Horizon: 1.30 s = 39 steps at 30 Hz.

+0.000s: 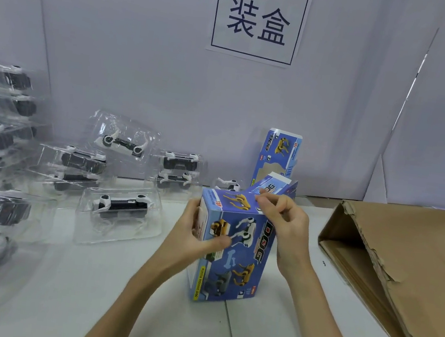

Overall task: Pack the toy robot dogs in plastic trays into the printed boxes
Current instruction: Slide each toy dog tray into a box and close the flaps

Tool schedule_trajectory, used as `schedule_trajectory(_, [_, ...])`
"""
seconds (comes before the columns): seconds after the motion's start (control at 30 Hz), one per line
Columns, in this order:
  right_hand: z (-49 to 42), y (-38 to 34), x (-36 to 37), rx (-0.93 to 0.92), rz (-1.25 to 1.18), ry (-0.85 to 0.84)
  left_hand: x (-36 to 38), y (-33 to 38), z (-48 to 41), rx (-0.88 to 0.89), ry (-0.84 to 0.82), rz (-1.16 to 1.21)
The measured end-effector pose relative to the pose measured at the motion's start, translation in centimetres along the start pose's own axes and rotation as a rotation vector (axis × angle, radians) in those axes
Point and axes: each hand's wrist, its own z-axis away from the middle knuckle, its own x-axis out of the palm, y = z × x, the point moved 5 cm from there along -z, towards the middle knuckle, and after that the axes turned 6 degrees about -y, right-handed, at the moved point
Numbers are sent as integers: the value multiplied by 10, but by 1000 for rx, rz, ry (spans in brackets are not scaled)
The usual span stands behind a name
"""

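From six o'clock, the left grip (pixel 199 233) clasps the upright printed box (pixel 233 274) on the bench (pixel 140 313). The right grip (pixel 287 227) pinches its top flap (pixel 271 184) at twelve o'clock. Risk, I judge: a skewed tuck creases the flap, or a hard push topples the box toward the trayed dogs (pixel 121 210) at nine o'clock.

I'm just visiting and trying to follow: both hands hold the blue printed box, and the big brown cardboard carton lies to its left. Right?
Not quite. In the head view the brown cardboard carton lies to the right of the blue printed box, not the left. The left hand and right hand do both hold the box.
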Motion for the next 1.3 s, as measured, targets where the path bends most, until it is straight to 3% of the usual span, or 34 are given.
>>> schedule_trajectory(0.2, [6,-1,6,21,-6,30,6,6,5,153,131,-93])
schedule_trajectory(0.4, [3,-6,14,22,146,48,3,6,8,181,207,-133])
schedule_trajectory(0.53, [16,-12,6,-69,308,225,4,11,12,210,314,-230])
schedule_trajectory(0.6, [24,-10,9,-65,245,277,2,17,15,274,421,-384])
schedule_trajectory(0.73, [27,15,35,109,31,120,-4,21,20,374,589,-623])
schedule_trajectory(0.87, [30,28,40,171,-18,113,-5,20,19,441,565,-725])
schedule_trajectory(1.03, [37,35,31,149,93,46,-4,15,19,481,555,-783])
schedule_trajectory(1.2, [51,55,7,487,-5,-23,13,4,18,594,477,-1067])
schedule_trajectory(1.3, [40,45,-12,542,20,-4,30,5,19,709,488,-1170])
